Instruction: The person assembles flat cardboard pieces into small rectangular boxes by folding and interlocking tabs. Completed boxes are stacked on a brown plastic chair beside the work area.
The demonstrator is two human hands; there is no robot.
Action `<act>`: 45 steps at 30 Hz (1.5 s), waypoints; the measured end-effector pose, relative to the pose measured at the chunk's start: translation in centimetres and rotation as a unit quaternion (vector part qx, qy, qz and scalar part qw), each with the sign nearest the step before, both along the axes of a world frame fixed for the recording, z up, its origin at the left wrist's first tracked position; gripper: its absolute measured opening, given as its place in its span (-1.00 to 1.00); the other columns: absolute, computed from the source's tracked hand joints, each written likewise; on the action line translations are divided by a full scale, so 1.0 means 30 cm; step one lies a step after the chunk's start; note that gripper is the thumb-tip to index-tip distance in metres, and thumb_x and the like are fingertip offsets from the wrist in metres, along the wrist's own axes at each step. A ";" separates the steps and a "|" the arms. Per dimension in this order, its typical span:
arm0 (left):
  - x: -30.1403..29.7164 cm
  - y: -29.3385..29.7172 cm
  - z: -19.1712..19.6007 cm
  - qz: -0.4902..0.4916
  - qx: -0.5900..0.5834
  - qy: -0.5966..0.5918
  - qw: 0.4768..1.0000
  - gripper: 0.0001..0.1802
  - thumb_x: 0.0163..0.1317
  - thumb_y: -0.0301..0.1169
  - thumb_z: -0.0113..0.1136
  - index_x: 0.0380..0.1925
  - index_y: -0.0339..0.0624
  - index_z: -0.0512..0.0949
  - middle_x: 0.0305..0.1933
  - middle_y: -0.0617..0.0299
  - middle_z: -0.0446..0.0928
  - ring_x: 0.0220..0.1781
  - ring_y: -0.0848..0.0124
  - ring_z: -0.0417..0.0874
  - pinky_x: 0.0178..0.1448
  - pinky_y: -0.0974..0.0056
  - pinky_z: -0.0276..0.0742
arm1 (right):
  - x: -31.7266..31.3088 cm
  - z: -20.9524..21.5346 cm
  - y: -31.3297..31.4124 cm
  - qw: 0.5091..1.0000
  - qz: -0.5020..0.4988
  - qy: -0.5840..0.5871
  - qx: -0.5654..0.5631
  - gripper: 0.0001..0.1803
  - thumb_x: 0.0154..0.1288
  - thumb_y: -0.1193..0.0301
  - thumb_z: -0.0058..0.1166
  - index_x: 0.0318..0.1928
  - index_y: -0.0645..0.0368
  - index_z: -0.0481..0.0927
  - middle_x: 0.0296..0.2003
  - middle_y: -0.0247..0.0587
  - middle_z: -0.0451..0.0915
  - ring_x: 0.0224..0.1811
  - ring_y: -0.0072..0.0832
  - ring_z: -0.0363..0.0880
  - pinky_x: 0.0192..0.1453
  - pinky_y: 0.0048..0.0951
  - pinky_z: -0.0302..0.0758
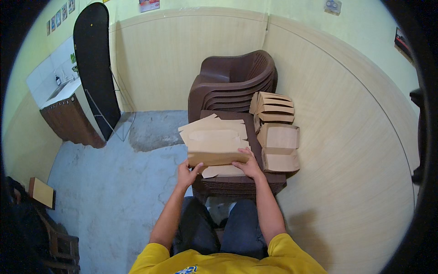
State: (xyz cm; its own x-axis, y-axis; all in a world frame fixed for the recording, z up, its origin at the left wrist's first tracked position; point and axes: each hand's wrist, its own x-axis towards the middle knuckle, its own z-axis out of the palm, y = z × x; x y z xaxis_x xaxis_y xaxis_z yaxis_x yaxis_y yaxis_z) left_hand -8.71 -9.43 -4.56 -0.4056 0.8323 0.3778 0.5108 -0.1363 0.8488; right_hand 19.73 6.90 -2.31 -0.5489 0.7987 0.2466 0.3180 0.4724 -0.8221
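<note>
We close both grips, left hand (186, 173) and right hand (248, 165), on a half-folded brown box (216, 153) at the desk (237, 183) front edge, steadying it for creasing.

Small room, beige panel walls (164, 59), grey floor (114, 182).
Stacked brown chairs (232, 80) in corner; sink counter (68, 114) far left of them.

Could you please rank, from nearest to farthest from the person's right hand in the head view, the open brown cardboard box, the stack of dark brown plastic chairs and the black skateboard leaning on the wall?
From the right hand:
1. Open brown cardboard box, just to its right on the table.
2. Stack of dark brown plastic chairs, behind the table.
3. Black skateboard, far left against the wall.
</note>
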 end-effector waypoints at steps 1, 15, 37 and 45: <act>0.026 0.009 0.008 0.048 -0.033 -0.048 0.997 -0.38 0.21 -0.27 0.57 0.21 -0.23 0.53 -0.11 -0.04 0.82 -0.08 0.11 0.85 0.01 0.07 0.69 | -0.019 0.012 0.004 0.995 -0.021 0.066 -0.074 -0.52 0.15 0.27 0.61 0.10 0.05 0.84 0.37 -0.03 0.60 0.45 -0.11 0.55 0.57 -0.06 0.40; 0.084 0.040 0.165 0.048 -0.014 0.370 0.927 -0.63 0.35 -0.20 0.33 0.13 0.08 0.75 0.05 0.15 0.73 0.20 0.08 0.69 0.44 -0.02 0.43 | -0.188 0.265 -0.056 0.873 -0.286 -0.383 0.095 -0.13 0.02 -0.20 0.59 0.18 0.16 0.71 0.11 0.06 0.69 0.27 -0.05 0.62 0.22 0.09 0.59; 0.201 0.195 0.057 -0.010 -0.200 0.383 0.902 -0.33 0.68 -0.04 -0.22 0.68 0.03 0.21 0.79 0.28 0.11 0.82 0.19 0.02 0.82 -0.13 -0.15 | -0.218 0.003 -0.236 0.937 -0.287 -0.142 0.143 -0.67 0.09 0.19 0.60 -0.50 0.00 0.66 -0.44 -0.35 0.67 -0.10 -0.19 0.60 0.09 -0.08 0.37; 0.206 0.192 0.064 -0.012 -0.195 0.381 0.904 -0.33 0.68 -0.04 -0.22 0.69 0.03 0.19 0.79 0.27 0.11 0.82 0.17 0.02 0.82 -0.15 -0.16 | -0.343 0.039 0.072 0.917 -0.344 -0.188 0.071 -0.70 0.14 0.09 0.58 -0.41 0.00 0.80 -0.28 -0.22 0.81 -0.01 -0.15 0.74 0.19 -0.02 0.43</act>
State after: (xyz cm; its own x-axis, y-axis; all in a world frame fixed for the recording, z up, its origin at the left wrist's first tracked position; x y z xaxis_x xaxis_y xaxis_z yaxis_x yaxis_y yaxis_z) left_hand -2.52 -3.67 -2.63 -0.1310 0.9676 0.2158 0.9680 0.0779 0.2384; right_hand 9.44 9.07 -1.12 0.0057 0.9625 0.2711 0.8288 0.1471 -0.5399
